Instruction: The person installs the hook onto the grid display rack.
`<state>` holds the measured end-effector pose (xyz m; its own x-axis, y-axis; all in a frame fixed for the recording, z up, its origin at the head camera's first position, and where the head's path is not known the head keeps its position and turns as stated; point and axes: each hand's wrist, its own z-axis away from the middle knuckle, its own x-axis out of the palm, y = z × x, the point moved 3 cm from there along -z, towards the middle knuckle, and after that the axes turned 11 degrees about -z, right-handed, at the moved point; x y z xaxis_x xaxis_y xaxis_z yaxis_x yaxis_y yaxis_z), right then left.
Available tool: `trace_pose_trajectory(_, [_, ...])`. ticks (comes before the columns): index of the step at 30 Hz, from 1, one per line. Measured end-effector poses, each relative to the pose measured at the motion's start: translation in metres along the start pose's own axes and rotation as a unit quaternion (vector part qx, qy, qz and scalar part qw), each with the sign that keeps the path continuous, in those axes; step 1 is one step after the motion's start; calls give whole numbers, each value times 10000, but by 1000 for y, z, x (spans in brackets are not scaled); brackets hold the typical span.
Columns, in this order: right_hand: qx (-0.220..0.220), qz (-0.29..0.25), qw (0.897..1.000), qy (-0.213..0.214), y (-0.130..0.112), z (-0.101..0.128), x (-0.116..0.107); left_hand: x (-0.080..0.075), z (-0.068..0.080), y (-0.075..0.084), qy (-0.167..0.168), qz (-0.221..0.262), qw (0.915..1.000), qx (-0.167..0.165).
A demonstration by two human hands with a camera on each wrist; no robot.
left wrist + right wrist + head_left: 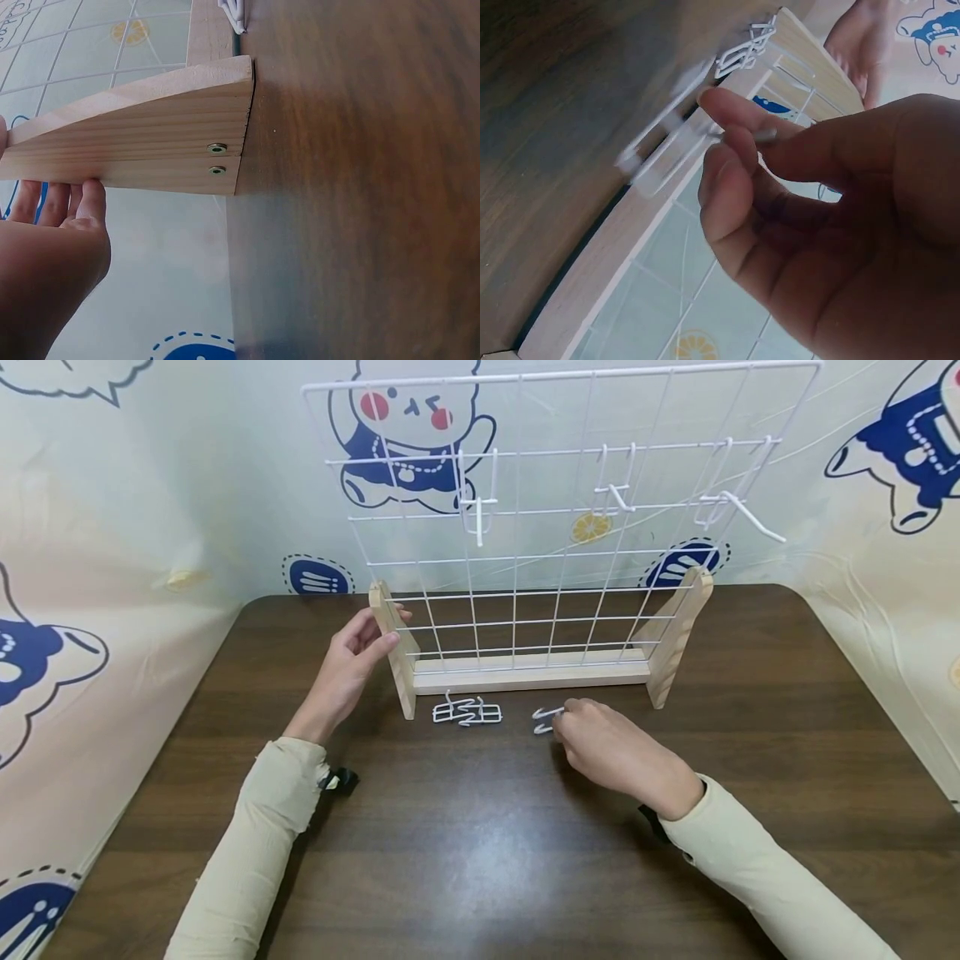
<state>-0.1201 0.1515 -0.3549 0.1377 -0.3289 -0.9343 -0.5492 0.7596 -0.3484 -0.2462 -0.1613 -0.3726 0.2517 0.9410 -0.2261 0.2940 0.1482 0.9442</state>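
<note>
Brown table: right hand pinches white hook; left hand steadies rack foot.

White wire grid, pale wood stand, dark brown table, white hooks, cream sleeves.

The left hand is raised up with its fingers straight and close together. The right hand is low, palm down, with its fingertips pinched together. Both arms wear pale long sleeves.
</note>
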Motion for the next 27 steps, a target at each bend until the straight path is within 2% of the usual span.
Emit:
trace_pose_trajectory(7, [-148,-408,9990,-72,0,-1,-4,0,0,0,26,29,10000,1])
trace_pose_trajectory(15, [-545,-816,9951,-138,-2,-2,-6,0,-1,0,64,18,10000,-24])
trace_pose_trajectory(27, [-585,-1096,9922,91,0,-2,-11,1,-1,0,68,21,10000,-49])
